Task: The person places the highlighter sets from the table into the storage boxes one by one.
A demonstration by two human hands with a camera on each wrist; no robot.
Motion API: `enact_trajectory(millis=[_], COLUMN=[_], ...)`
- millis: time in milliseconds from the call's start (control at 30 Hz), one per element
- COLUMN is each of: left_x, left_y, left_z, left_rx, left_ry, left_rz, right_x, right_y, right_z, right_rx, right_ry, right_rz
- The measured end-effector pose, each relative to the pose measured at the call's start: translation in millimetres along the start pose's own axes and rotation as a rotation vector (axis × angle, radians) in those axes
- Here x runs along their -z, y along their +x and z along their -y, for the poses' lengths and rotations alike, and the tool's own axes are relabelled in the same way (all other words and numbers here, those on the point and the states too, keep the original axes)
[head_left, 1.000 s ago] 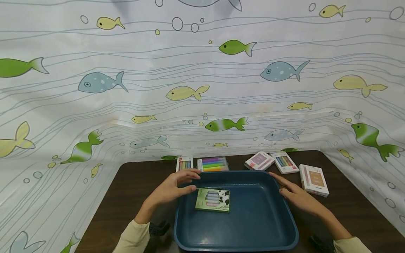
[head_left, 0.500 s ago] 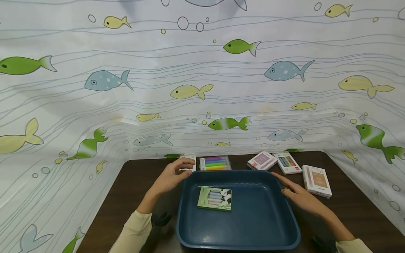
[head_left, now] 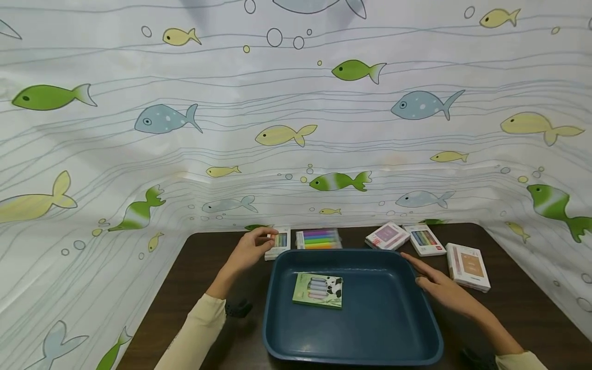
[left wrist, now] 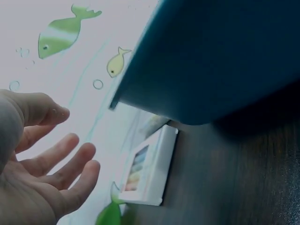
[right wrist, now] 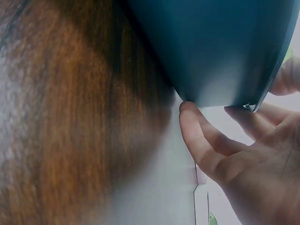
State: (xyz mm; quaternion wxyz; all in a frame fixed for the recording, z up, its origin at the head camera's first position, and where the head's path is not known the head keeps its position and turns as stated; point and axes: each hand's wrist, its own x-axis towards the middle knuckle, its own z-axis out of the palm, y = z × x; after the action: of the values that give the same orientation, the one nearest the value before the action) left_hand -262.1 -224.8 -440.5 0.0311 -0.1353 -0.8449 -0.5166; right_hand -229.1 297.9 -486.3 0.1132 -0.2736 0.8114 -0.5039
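In the head view, my left hand (head_left: 246, 253) is over the left edge of a white box of coloured sticks (head_left: 279, 244) behind the blue tray (head_left: 356, 358). The left wrist view shows that hand (left wrist: 47, 173) with loosely bent fingers apart from the white box (left wrist: 161, 161), holding nothing. At the tray's back right corner, my right hand (head_left: 446, 293) grips the rim. In the right wrist view, its fingertips (right wrist: 188, 107) touch the tray's outer wall (right wrist: 211, 56), with the thumb over the rim. A green panda box (head_left: 317, 291) lies inside the tray, left of centre.
A clear case of coloured pens (head_left: 319, 239) lies behind the tray. Toward the back right of the dark table (head_left: 171, 288) are a purple-and-white box (head_left: 387, 236), a white pencil box (head_left: 424, 240) and a brown-and-white box (head_left: 468, 266). Fish-patterned cloth (head_left: 277, 195) stands behind.
My left hand has moved away from the tray's back left rim, leftward and back to the white box. The right hand stays at the tray's corner. The head view has shifted slightly.
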Motion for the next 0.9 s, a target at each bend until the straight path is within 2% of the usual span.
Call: enact_trajectory(millis=[133,300,533,633,900], left_x=[0.9,-0.6,-8.0,-10.5,-12.3], left_y=[5.9,14.2,13.7,13.9,19.1], left_z=[6.5,17.9,32.6,35.8,41.0], left_rx=[0.051,0.102,0.168,0.173,0.132], left_ry=[-0.035,-0.032,-0.022,-0.006,0.033], left_rz=[-0.002,-0.019,-0.014,-0.010,-0.014], right_x=[1,1,-1,-1,2], right_y=[0.4,0.7,-1.3,-2.3,0.5], right_z=[0,2,0,-2,1], right_rx=[0.011,-0.004,-0.013,-0.030,-0.027], right_ry=[-0.008,-0.023,-0.005,0.005,0.017], right_rz=[0.000,-0.013,0.016,0.010,0.006])
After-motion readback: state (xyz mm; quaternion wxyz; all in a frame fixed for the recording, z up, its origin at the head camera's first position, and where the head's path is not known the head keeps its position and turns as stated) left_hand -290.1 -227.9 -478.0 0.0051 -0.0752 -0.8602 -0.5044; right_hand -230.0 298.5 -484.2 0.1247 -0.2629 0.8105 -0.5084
